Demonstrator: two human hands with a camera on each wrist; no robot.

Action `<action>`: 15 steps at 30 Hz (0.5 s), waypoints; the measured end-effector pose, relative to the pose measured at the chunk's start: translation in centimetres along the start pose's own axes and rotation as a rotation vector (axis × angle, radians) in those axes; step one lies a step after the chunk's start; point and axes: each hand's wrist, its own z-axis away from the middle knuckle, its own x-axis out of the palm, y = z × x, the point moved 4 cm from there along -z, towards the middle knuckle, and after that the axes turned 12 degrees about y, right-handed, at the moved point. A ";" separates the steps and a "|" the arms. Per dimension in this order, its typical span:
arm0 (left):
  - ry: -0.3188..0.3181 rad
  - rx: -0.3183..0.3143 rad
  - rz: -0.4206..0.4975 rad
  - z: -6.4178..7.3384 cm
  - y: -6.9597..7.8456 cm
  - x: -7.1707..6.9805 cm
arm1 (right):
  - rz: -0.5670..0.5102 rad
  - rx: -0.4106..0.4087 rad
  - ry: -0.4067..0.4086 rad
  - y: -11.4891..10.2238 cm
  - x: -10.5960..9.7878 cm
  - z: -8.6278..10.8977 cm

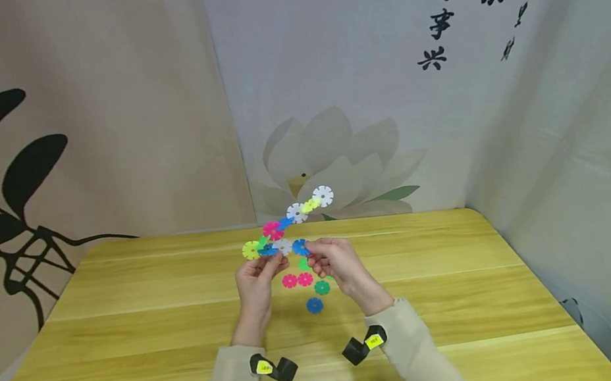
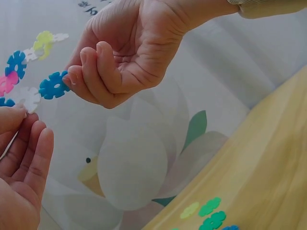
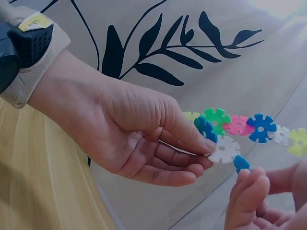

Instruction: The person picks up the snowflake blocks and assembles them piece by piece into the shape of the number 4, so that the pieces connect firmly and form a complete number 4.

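Note:
Above the table, my left hand pinches a white notched disc in a chain of joined plastic snowflake discs. The chain has yellow, green, pink, blue and white pieces and slants up to the right, ending in another white disc. Between the thumb and fingertips of my right hand is a blue snowflake disc. Its edge meets the held white disc; whether their slots are interlocked, I cannot tell. The right hand's other fingers are curled in the left wrist view.
Loose discs lie on the wooden table beneath and beyond the hands: two pink discs, a green disc, a blue disc and others partly hidden by the right hand. A printed cloth backdrop stands behind the table.

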 end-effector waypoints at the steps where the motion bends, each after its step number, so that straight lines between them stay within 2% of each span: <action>1: -0.002 0.000 0.000 0.0 0.0 0.0 | 0.003 -0.003 -0.005 0.0 0.0 0.0; 9: -0.025 0.011 -0.023 0.0 0.0 -0.1 | 0.059 -0.009 -0.105 -0.5 0.1 0.1; 15: -0.055 0.056 -0.030 0.1 0.0 0.0 | 0.086 0.004 -0.142 -1.0 0.3 0.1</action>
